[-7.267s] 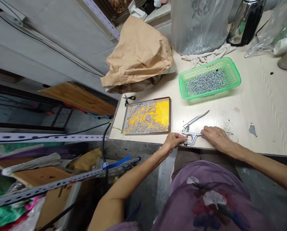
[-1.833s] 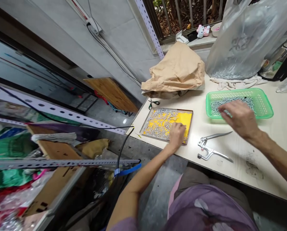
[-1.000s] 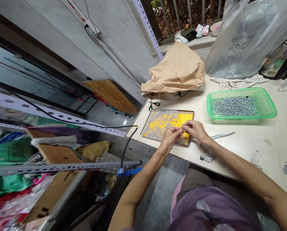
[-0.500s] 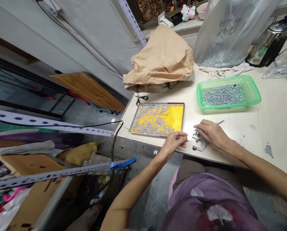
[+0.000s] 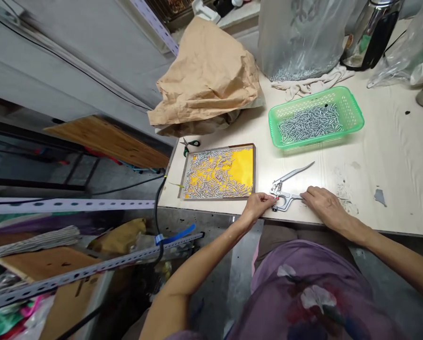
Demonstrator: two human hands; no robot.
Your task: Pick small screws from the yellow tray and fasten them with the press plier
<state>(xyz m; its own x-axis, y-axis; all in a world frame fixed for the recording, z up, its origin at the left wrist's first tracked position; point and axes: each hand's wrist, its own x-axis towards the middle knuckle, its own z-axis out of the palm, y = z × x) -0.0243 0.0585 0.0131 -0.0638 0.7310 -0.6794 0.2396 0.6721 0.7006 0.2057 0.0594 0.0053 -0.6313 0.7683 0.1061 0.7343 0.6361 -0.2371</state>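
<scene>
While my left hand (image 5: 259,206) pinches something small at the head of the snap pliers (image 5: 285,193), I cannot see the piece itself; my fingertips hide it, with only a speck of red showing at the tool's nose. My right hand (image 5: 323,204) lies flat over the lower handle, pressing it to the table (image 5: 392,156) without closing round it, and the upper handle stands raised, so the tool is open. The pliers lie at the table's near edge, just right of the yellow tray (image 5: 246,163) of small metal pieces, with the green basket (image 5: 353,111) well beyond them.

My worry is my left fingertips: they sit right against the nose, and a squeeze while they are there could nip them. A piece seated crooked would likely get crushed or jam. So close to the edge, a slip might also drop it onto my lap.
</scene>
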